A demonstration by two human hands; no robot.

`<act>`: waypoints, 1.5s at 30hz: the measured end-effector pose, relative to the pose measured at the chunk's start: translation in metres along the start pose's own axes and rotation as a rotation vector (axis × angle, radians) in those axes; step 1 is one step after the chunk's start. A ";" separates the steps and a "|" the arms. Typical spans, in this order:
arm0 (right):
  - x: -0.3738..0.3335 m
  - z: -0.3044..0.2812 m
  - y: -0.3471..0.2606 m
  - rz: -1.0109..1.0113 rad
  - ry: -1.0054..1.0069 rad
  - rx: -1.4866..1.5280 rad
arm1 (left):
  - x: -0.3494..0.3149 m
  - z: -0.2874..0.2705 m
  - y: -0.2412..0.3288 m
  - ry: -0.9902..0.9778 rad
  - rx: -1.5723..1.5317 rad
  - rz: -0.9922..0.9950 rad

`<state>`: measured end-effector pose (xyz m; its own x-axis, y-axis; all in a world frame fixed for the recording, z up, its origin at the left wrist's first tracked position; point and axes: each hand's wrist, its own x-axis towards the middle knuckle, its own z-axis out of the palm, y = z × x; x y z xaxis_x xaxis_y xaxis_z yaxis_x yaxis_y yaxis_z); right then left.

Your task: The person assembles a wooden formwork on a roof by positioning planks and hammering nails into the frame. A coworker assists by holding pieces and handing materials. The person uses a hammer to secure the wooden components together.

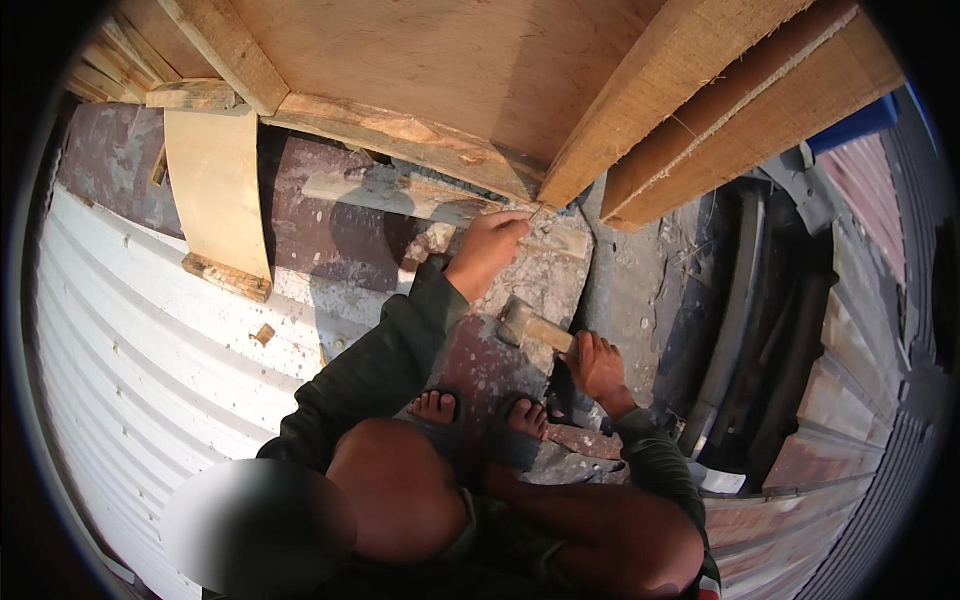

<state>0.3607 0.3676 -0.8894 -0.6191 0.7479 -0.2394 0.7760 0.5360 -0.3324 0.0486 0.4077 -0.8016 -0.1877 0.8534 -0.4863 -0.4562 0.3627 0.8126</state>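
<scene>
My left hand [490, 252] reaches to the foot of the upright wooden post [650, 90], its thumb and finger pinched on a thin nail [537, 211]. The nail's tip is close to the base of the wooden frame; whether it is in the wood I cannot tell. Lower and to the right, my right hand [598, 370] is wrapped round the wooden handle of a hammer [545, 331]. The hammer's blocky head is held over the cement-spattered surface, apart from the nail.
A plywood panel [420, 50] with wooden framing stands ahead. White corrugated sheeting [150, 330] lies left, with a hanging plywood strip [212, 180] above it. At right are a dark gap with long bars [735, 320] and rusty sheeting [850, 370]. My sandalled feet [520, 425] are below the hammer.
</scene>
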 end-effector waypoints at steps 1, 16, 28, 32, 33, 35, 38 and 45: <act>0.002 -0.004 -0.004 0.017 -0.043 0.029 | 0.002 -0.002 -0.001 -0.030 0.004 0.035; 0.004 -0.093 -0.018 0.062 -0.037 0.240 | -0.007 0.009 0.002 -0.057 0.054 0.177; 0.013 -0.123 -0.036 -0.126 0.075 0.267 | -0.010 0.014 0.010 -0.042 -0.019 0.148; 0.017 -0.128 -0.038 -0.181 0.098 0.236 | -0.009 0.010 0.015 -0.059 -0.106 0.193; 0.018 -0.128 -0.039 -0.193 0.109 0.235 | -0.006 0.008 0.013 -0.068 -0.149 0.185; 0.016 -0.129 -0.037 -0.159 0.113 0.244 | -0.009 0.012 0.017 -0.058 -0.135 0.175; 0.017 -0.133 -0.038 -0.141 0.122 0.228 | -0.012 0.015 0.018 -0.066 -0.140 0.169; 0.028 -0.149 -0.038 -0.212 0.078 0.076 | -0.005 0.016 0.010 -0.106 -0.085 0.175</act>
<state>0.3323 0.4263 -0.7474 -0.7538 0.6514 -0.0863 0.6165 0.6557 -0.4359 0.0593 0.4129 -0.7859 -0.1802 0.9367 -0.3002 -0.4972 0.1766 0.8495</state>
